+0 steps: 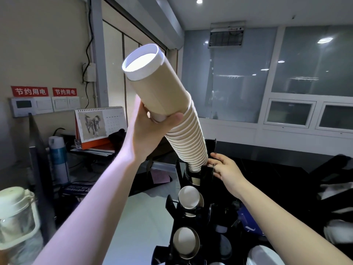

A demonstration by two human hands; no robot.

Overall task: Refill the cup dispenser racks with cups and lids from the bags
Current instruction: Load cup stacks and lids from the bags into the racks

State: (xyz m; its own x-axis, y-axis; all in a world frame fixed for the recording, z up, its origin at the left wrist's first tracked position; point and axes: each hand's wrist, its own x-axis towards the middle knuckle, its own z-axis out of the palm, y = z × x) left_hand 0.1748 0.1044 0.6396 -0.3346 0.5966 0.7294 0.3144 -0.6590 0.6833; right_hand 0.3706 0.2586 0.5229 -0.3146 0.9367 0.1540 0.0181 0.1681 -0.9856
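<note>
While both forearms reach up from the bottom edge, the nearest things are a pale green-lidded clear jar (14, 217) at the lower left and the black cup dispenser rack (188, 234) at lower centre, standing on a white tabletop (145, 213). Two of the rack's lower slots show the open white mouths of brown paper cups (190, 197) facing the camera. Some white lids (261, 255) lie blurred at the lower right.

Higher on the rack, the right hand (226, 169) rests against the black frame beside the top opening, its fingers (216, 156) loosely extended and touching the frame rather than wrapped round anything. A long stack of brown paper cups (168, 100) slants from that opening up and to the left, its narrow end sitting in the top slot and its wide white rim uppermost. The left hand (149, 131) grips the stack about midway, thumb curled across its front and the fingers round the far side, mostly hidden.

Behind the arms, a blue and white bottle (57, 159) and a desk calendar (99, 125) stand on a cluttered desk. Farther back, two red signs (44, 91) hang over wall switches, and frosted glass panels (286, 69) fill the far wall under a mounted white unit (226, 36).
</note>
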